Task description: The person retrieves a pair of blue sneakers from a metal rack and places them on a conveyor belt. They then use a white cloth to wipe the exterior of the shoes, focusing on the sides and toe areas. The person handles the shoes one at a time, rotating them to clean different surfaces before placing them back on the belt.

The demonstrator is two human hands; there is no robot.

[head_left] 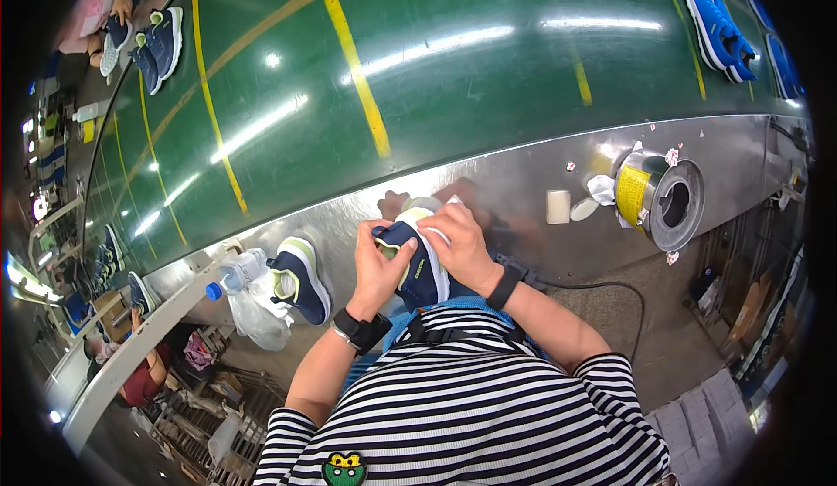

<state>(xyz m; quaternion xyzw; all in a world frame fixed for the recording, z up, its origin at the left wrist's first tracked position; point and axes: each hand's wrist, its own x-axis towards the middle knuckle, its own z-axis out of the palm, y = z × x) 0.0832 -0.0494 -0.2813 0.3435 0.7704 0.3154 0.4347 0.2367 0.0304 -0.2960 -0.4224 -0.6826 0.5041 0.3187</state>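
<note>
In front of my body I hold a navy sneaker (422, 270) with a lime lining and white sole, tilted over the steel ledge. My left hand (380, 264) grips it at the collar, thumb outside the opening. My right hand (460, 244) is closed, its bent fingers pressed against the shoe's side by the sole. Something white shows around those fingers; I cannot tell whether it is a cloth or part of the shoe. A matching sneaker (298, 278) stands to the left on the ledge.
Beyond the steel ledge (523, 211) runs a green conveyor belt (471, 94) bearing navy shoes (159, 48) and blue shoes (718, 33). A yellow-labelled metal reel (660, 197) and a cream block (558, 207) sit right. Left are a clear bottle (244, 272) and plastic bag (261, 316).
</note>
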